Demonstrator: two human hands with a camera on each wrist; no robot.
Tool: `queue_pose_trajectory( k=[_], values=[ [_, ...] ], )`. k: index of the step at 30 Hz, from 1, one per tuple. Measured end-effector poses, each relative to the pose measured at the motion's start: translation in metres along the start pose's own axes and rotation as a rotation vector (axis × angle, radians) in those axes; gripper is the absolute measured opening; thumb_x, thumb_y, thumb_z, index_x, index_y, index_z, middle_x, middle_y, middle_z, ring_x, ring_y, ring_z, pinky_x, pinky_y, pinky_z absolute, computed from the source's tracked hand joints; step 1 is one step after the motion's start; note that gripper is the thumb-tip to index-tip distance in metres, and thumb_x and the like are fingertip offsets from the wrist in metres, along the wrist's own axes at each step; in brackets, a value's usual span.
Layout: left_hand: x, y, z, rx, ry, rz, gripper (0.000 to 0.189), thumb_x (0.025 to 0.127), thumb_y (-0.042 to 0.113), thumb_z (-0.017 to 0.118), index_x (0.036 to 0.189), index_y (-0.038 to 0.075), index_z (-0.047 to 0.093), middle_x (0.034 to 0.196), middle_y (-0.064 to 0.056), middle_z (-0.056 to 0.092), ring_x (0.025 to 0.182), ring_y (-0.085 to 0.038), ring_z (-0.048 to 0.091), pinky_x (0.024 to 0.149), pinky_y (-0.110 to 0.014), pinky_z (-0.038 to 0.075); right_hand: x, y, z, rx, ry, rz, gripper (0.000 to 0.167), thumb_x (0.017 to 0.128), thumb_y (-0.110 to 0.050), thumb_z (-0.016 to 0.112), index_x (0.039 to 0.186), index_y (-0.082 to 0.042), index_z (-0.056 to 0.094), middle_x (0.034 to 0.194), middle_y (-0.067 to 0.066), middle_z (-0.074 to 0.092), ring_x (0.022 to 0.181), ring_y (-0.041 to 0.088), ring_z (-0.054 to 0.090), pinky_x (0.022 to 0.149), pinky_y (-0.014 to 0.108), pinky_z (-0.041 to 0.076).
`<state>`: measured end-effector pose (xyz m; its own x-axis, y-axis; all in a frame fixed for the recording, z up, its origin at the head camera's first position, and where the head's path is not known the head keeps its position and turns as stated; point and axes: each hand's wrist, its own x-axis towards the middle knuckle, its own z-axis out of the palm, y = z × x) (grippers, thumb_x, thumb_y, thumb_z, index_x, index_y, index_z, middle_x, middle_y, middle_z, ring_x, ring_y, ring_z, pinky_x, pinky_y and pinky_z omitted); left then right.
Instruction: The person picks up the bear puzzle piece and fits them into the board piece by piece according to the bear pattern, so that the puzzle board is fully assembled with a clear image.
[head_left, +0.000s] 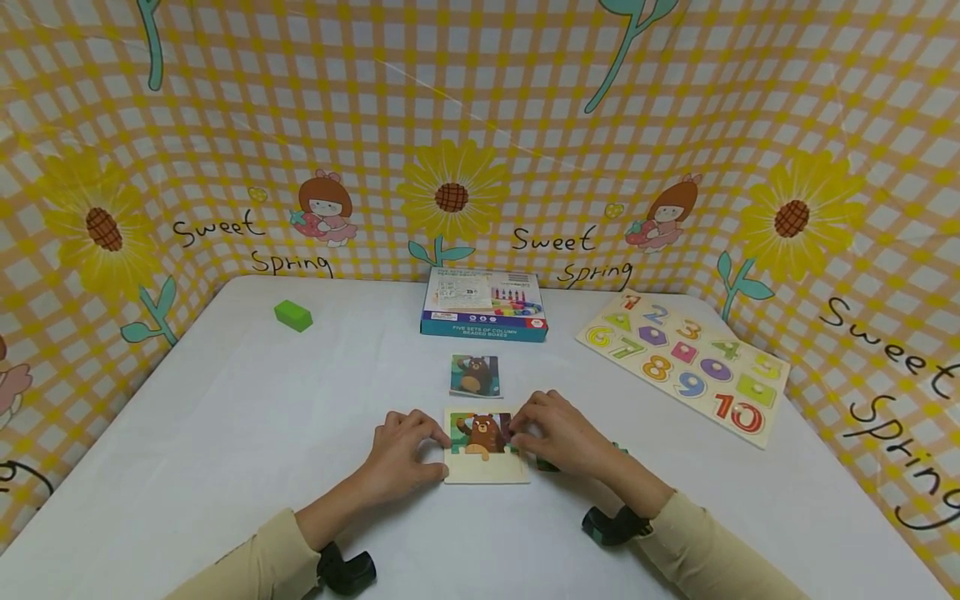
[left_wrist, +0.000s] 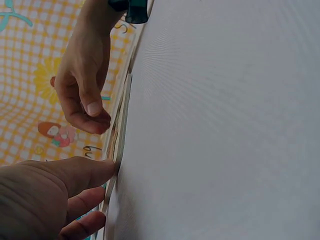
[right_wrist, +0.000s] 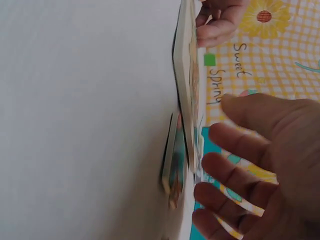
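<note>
A small wooden puzzle board (head_left: 487,472) lies flat, its upper part filled with a brown bear picture (head_left: 481,433) and its lower strip bare wood. My left hand (head_left: 405,454) rests thumb and fingertips against the board's left edge, without pinching it. Over the right edge hovers my right hand (head_left: 558,433), fingers bent in the head view. In the right wrist view that hand (right_wrist: 260,165) has its fingers spread, with nothing between them. Loose puzzle pieces (right_wrist: 175,162) lie beside the board, and my right hand partly hides them in the head view.
Behind the board lies a matching bear picture card (head_left: 475,375). Farther back is a beaded-columns box (head_left: 483,325) with a paper on it. A wooden number board (head_left: 675,362) lies at the right, and a green block (head_left: 293,315) at the far left. Patterned cloth walls surround the table.
</note>
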<state>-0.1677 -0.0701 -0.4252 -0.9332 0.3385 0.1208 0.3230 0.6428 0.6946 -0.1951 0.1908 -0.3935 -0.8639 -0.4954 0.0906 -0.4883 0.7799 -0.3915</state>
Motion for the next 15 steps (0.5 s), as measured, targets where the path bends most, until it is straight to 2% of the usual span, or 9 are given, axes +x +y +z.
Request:
queue_pose_trajectory(
  k=[11, 15],
  values=[
    [-0.001, 0.000, 0.001, -0.015, 0.004, 0.008, 0.020, 0.071, 0.018, 0.077, 0.089, 0.020, 0.067, 0.103, 0.004, 0.057, 0.102, -0.022, 0.038, 0.088, -0.048, 0.027, -0.017, 0.006, -0.012, -0.019, 0.006, 0.087, 0.019, 0.078, -0.024, 0.073, 0.096, -0.016, 0.071, 0.099, -0.004, 0.062, 0.094, 0.014, 0.047, 0.081, 0.034, 0.043],
    [0.000, 0.000, 0.001, -0.009, 0.005, 0.008, 0.020, 0.072, 0.018, 0.077, 0.089, 0.020, 0.067, 0.103, 0.004, 0.057, 0.102, -0.021, 0.038, 0.088, -0.047, 0.027, -0.026, 0.011, -0.014, -0.045, 0.003, 0.088, 0.022, 0.076, -0.025, 0.075, 0.096, -0.016, 0.071, 0.097, -0.003, 0.062, 0.090, 0.013, 0.044, 0.075, 0.029, 0.039]
  ],
)
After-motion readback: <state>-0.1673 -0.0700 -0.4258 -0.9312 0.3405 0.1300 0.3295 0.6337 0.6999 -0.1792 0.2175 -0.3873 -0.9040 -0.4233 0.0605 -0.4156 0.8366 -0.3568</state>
